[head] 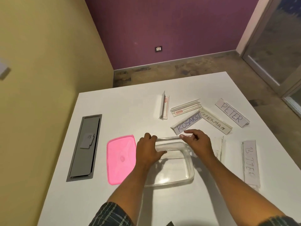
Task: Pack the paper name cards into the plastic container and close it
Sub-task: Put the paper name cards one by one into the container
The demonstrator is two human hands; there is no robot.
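A clear plastic container (193, 174) sits open on the white table (123, 108) in front of me. Its pink lid (121, 159) lies flat just to the left. My left hand (147, 152) and my right hand (197, 143) each grip one end of a long clear name card (169, 143), held across the container's far end. Loose name cards lie beyond and to the right: KOSAKSI (187, 123), SUPERMAN (215, 122), PETER (232, 115), BITTER (250, 162), and one partly hidden behind my right wrist (219, 149).
Two more name cards with red print lie at the back, one (164, 105) upright on its side, the other (185, 108) next to it. A grey recessed cable hatch (84, 147) is set into the table at the left. The table's left edge runs along a yellow wall.
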